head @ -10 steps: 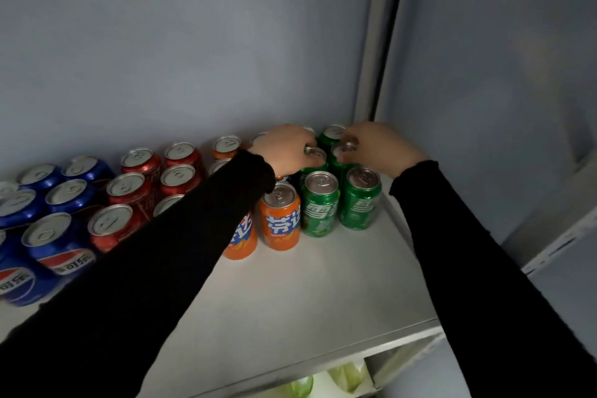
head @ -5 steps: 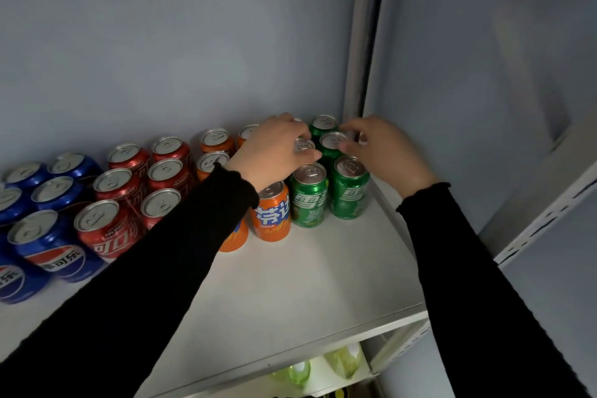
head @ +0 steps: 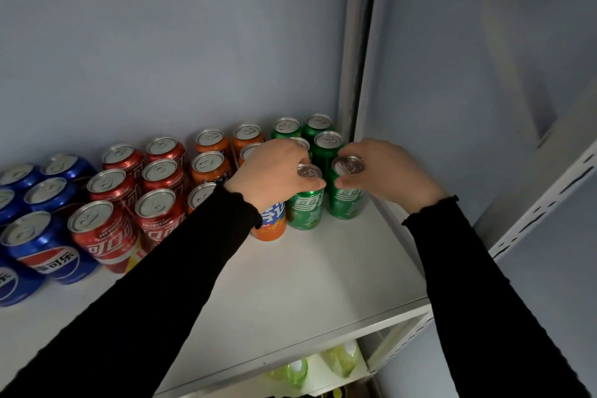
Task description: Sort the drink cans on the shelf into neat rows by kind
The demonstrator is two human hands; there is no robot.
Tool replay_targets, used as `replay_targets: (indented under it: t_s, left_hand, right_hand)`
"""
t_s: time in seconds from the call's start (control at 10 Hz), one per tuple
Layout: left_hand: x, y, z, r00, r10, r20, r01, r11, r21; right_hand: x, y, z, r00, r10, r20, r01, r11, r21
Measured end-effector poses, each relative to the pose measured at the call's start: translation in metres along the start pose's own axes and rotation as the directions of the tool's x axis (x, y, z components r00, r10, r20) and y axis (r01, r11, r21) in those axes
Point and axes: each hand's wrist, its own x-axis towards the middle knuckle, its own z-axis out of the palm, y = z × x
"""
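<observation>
On the white shelf [head: 290,284] the cans stand upright in colour groups, and the corner post [head: 358,42] at the back right serves as the marker for where each sits. Nearest the post are the green cans [head: 328,142], two columns running forward from the back wall. The two front ones are in the hands. The left hand [head: 274,171] curls over the front green can of the left column [head: 305,210], thumb and fingers wrapped round its top rim. The right hand [head: 387,171] grips the front green can of the right column [head: 345,203] the same way, fingers round the rim and thumb on the near side. Both cans appear to stand on the shelf, touching or almost touching each other, though the view does not settle whether either is lifted a little. Both arms wear black sleeves [head: 484,300].

One step further from the post come the orange cans [head: 210,165], partly hidden behind the left forearm; the front orange one [head: 269,224] stands just beside the left-held green can. Further away again are the red cans [head: 103,229], and furthest from the post, at the left edge of the view, the blue cans [head: 48,252]. Below the shelf, under its front edge, pale green bottles [head: 297,371] show on a lower level.
</observation>
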Motion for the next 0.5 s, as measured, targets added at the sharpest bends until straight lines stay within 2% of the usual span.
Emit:
replay_targets:
  t_s: [0.3, 0.5]
  left_hand:
    - [-0.003, -0.001, 0.001, 1.000, -0.016, 0.021, 0.016, 1.000, -0.010]
    - [-0.021, -0.018, -0.008, 0.993, -0.019, -0.120, 0.006, 0.994, -0.113]
  right_hand:
    - [-0.002, 0.002, 0.006, 1.000, 0.008, 0.003, -0.008, 1.000, -0.017]
    - [-0.013, -0.019, 0.007, 0.974, -0.030, -0.225, 0.038, 0.999, 0.031]
